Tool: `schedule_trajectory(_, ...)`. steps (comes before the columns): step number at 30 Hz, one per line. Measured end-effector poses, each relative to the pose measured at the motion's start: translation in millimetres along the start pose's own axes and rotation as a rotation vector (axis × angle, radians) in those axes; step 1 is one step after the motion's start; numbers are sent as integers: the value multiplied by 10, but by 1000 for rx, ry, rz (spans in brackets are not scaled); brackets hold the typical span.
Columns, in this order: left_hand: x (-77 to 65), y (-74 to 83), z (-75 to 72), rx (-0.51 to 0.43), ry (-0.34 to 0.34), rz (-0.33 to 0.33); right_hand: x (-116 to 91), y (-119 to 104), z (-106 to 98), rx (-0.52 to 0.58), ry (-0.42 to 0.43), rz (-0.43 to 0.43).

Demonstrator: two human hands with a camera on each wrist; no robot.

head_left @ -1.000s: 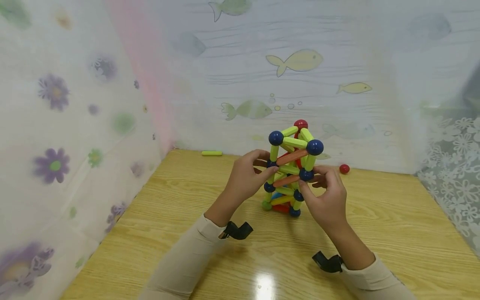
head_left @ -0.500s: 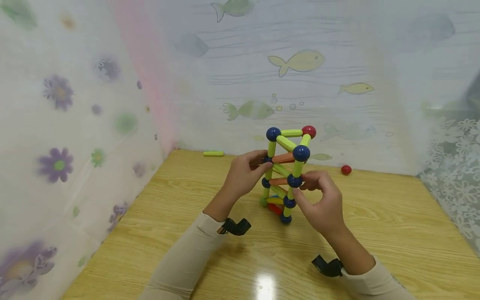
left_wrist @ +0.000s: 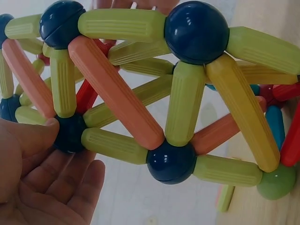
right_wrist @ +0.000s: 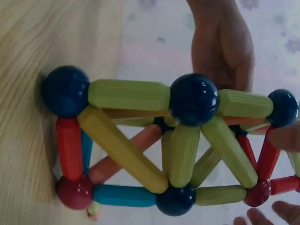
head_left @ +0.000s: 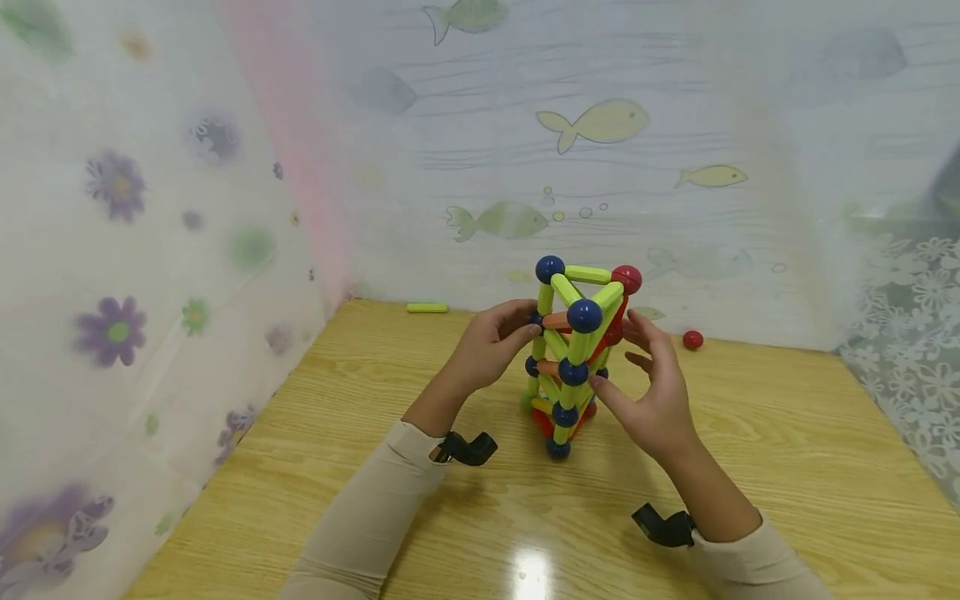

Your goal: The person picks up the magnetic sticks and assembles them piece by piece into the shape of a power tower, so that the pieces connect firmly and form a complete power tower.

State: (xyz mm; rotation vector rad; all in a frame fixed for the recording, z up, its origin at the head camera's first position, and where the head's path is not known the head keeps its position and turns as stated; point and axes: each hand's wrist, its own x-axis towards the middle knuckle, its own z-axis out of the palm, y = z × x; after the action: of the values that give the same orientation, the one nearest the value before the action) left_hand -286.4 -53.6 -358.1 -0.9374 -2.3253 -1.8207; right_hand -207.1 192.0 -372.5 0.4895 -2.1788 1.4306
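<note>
A tall stick-and-ball tower (head_left: 573, 372) stands upright on the table, built from lime, orange, yellow, red and blue sticks joined by balls. Most of its balls are dark blue; a red ball (head_left: 627, 280) and two blue ones form its triangular top. My left hand (head_left: 487, 346) pinches a blue ball (left_wrist: 71, 133) on the left column, one level below the top, thumb in front and fingers behind. On the other side, my right hand (head_left: 652, 400) is spread around the tower, its thumb at the near column and its fingertips (right_wrist: 258, 216) by a red ball (right_wrist: 257, 193).
A loose lime stick (head_left: 427, 307) lies at the table's back left. One loose red ball (head_left: 693, 340) is at the back right. Patterned curtains (head_left: 480, 133) close off the back and sides of the wooden table (head_left: 360, 375).
The tower has turned, its near blue column swinging left toward the front and its red top ball going right. My right hand's fingers have loosened and spread; the left keeps its pinch.
</note>
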Motion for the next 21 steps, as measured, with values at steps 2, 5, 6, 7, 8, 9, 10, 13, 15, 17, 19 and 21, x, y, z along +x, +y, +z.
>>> schedule_trajectory(2,3,-18,22,-14,3,3,13,24,-25,-13,-31,51)
schedule_trajectory(5,8,-31,61,-19,4,-4,27,72,-46,9,-51,120)
schedule_trajectory(6,9,-31,72,-17,5,-10,30,91,-49,22,-52,134)
schedule_trajectory(7,10,-31,81,-11,11,-15,33,110,-53,35,-48,146)
schedule_trajectory(8,9,-30,89,-6,18,-20,35,125,-55,42,-41,152)
schedule_trajectory(9,8,-26,93,-1,26,-27,38,138,-57,49,-34,156)
schedule_trajectory(10,5,-22,95,4,34,-31,41,151,-60,46,-25,155)
schedule_trajectory(13,3,-26,95,43,59,-44,53,170,-72,29,-2,145)
schedule_trajectory(15,1,-31,90,75,68,-53,61,171,-90,8,8,136)
schedule_trajectory(17,4,-45,83,108,73,-61,71,172,-116,-13,22,129)
schedule_trajectory(19,9,-75,70,140,67,-78,83,181,-151,-33,38,128)
schedule_trajectory(21,18,-139,60,163,54,-128,101,201,-189,-37,56,131)
